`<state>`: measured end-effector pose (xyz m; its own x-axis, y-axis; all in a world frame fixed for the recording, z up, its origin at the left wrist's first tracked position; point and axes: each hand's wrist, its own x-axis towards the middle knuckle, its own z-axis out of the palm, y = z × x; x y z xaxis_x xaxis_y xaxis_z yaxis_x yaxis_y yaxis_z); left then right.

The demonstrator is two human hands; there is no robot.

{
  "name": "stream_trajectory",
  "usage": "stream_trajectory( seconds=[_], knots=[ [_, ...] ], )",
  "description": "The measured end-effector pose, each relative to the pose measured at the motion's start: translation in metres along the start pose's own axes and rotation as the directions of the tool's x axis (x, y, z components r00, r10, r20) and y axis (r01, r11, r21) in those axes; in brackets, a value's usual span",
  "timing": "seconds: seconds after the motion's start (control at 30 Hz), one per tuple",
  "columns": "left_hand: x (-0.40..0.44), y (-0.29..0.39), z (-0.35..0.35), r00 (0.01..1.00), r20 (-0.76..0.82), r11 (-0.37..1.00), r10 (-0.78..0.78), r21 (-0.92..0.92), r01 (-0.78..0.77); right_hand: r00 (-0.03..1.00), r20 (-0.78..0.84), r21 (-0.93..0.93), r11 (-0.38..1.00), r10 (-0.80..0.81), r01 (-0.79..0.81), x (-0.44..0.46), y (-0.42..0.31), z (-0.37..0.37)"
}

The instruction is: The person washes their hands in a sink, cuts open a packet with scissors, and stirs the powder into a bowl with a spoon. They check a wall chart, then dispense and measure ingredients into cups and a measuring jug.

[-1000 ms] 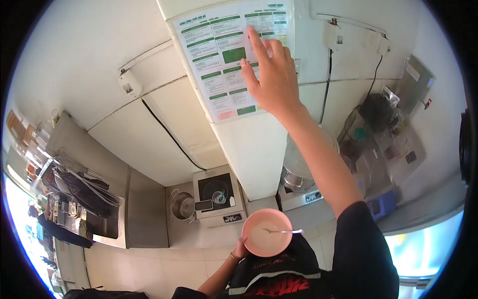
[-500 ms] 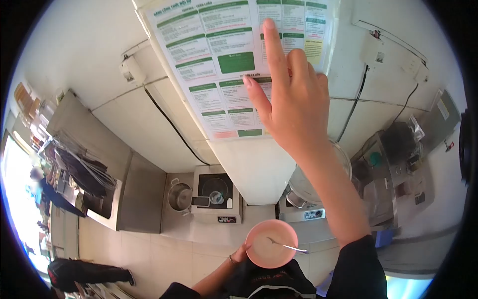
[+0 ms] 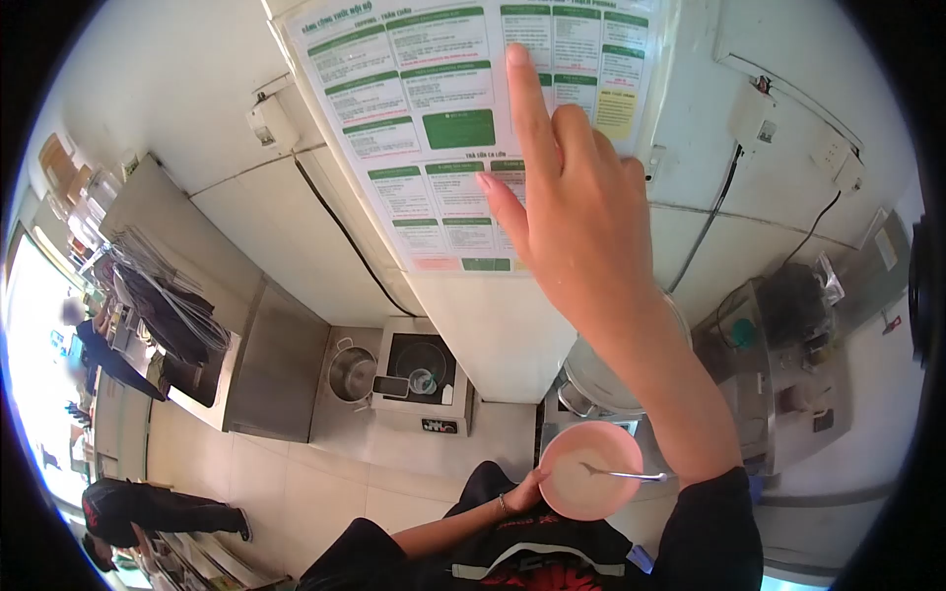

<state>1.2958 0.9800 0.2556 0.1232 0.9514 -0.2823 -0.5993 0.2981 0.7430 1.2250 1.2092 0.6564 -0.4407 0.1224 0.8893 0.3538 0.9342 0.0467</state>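
Pink bowl [image 3: 591,438] at 5 o'clock, left hand [image 3: 524,492] gripping its 9 o'clock side. Metal utensil [image 3: 641,477] overhangs rim at 3. Right hand [image 3: 586,202] between 1 and 2: index extended over recipe sheet [image 3: 448,84], thumb spread, other fingers curled; contact unclear. Pillar [image 3: 503,335] edge close beside sheet. From bowl: induction cooker [image 3: 394,419], steel pot [image 3: 352,374] at 10; tiled floor [image 3: 305,492] at 9.

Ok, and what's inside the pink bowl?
The pink bowl holds something whitish, with one end of a metal utensil in it; the handle crosses the rim. Anything beneath that whitish surface is hidden.
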Motion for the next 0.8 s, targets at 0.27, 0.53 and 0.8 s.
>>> stream_trajectory(
  seconds=[0.27, 0.53, 0.8],
  knots=[
    [0.02, 0.005, -0.034, 0.989, 0.134, 0.953, -0.057, -0.288, 0.094, 0.998, 0.064, 0.036, 0.999, 0.029, -0.031, 0.0, -0.003, -0.003],
    [0.033, 0.041, -0.034, 0.979, 0.191, 0.974, -0.064, -0.201, 0.103, 1.0, 0.004, 0.046, 0.999, 0.025, -0.025, -0.002, 0.001, 0.009],
    [0.045, 0.055, -0.039, 0.977, 0.203, 0.987, -0.071, -0.128, 0.098, 0.998, -0.002, 0.099, 0.993, 0.06, -0.059, 0.0, -0.003, 0.011]
  ],
)
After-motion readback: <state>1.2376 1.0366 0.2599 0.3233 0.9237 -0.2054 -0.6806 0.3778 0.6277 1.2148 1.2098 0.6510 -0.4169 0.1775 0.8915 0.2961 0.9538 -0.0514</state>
